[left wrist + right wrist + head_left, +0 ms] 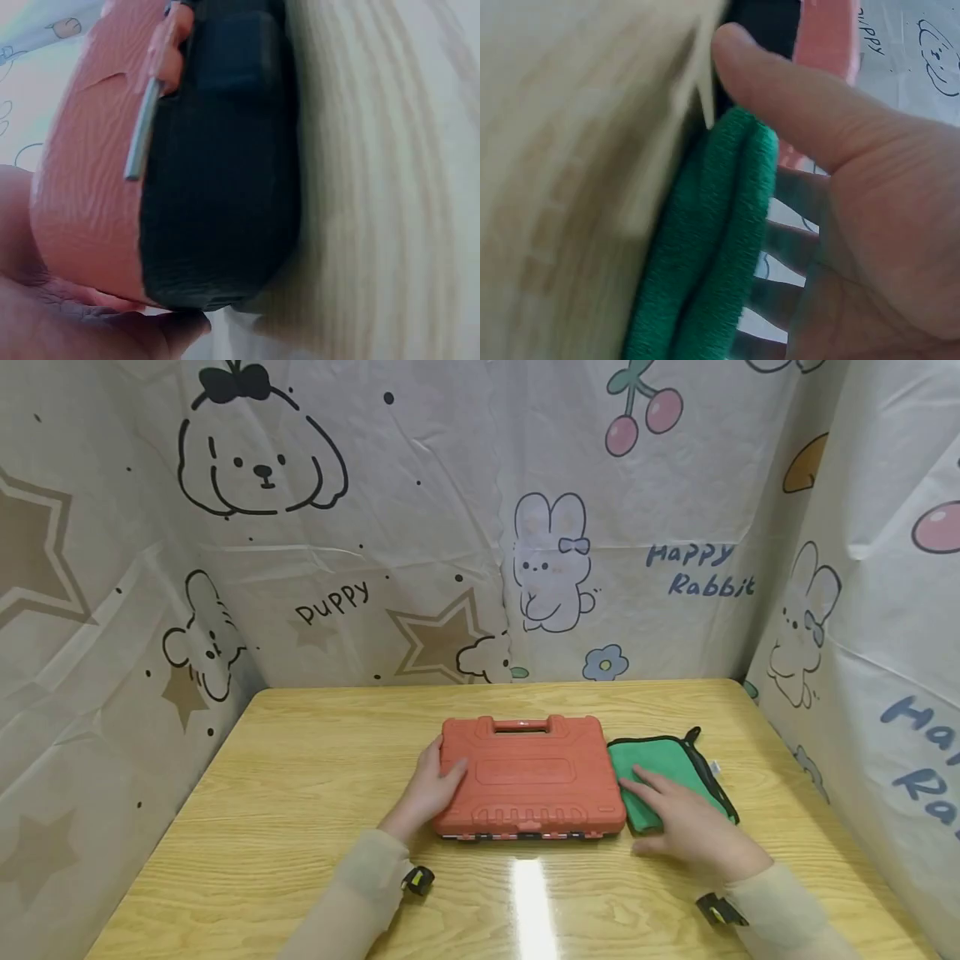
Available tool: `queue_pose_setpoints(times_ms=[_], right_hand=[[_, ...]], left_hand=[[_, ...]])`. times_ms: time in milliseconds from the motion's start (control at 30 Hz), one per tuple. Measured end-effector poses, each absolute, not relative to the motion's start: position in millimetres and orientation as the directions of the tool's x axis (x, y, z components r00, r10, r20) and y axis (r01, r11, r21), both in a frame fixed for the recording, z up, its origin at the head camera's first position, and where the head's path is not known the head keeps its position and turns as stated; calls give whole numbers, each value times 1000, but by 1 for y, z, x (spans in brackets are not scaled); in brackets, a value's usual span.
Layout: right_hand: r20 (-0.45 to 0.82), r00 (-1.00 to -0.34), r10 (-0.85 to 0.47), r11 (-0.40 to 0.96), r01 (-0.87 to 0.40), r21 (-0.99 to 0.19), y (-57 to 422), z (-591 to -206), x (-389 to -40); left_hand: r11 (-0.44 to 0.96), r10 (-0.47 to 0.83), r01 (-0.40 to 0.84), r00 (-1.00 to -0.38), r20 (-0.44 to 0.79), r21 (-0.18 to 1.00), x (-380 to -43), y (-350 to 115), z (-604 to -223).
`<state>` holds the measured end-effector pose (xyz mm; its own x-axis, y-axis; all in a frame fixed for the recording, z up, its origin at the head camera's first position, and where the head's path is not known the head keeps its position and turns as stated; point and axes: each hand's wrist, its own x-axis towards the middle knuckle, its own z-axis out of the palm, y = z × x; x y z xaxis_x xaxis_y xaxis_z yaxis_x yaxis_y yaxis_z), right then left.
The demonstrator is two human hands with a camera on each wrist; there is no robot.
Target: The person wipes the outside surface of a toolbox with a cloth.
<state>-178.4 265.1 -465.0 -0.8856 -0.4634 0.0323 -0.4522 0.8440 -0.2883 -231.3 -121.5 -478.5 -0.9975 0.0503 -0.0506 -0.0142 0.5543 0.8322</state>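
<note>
A red plastic tool case [525, 772] with a black lower half lies flat on the table, its carry handle at the far side and its latches towards me. My left hand [437, 783] holds its left end, thumb on the lid and fingers against the side; in the left wrist view a fingertip reaches the black lower half [217, 187]. Right beside the case lies a folded green cloth [663, 756] with black edging and a loop. Over the cloth's near part, my right hand [686, 818] has its fingers extended, their tips close to the case's right side.
The light wood-grain table [315, 760] runs left of the case and in front of it. A white sheet printed with cartoon animals [450, 527] hangs behind and on both sides. Each wrist wears a black strap [418, 881].
</note>
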Motion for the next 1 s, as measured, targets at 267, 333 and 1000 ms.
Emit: queue_pose_setpoints(times_ms=[267, 333, 1000], right_hand=[[38, -900, -434, 860, -426, -280, 261, -470, -177], [39, -903, -429, 865, -423, -271, 260, -470, -176], [99, -903, -419, 888, -430, -163, 255, -472, -180]], left_hand=[[541, 62, -16, -996, -59, 841, -231, -120, -484], [542, 61, -27, -996, -71, 840, -230, -119, -484], [533, 54, -49, -994, -91, 845, -232, -119, -485]])
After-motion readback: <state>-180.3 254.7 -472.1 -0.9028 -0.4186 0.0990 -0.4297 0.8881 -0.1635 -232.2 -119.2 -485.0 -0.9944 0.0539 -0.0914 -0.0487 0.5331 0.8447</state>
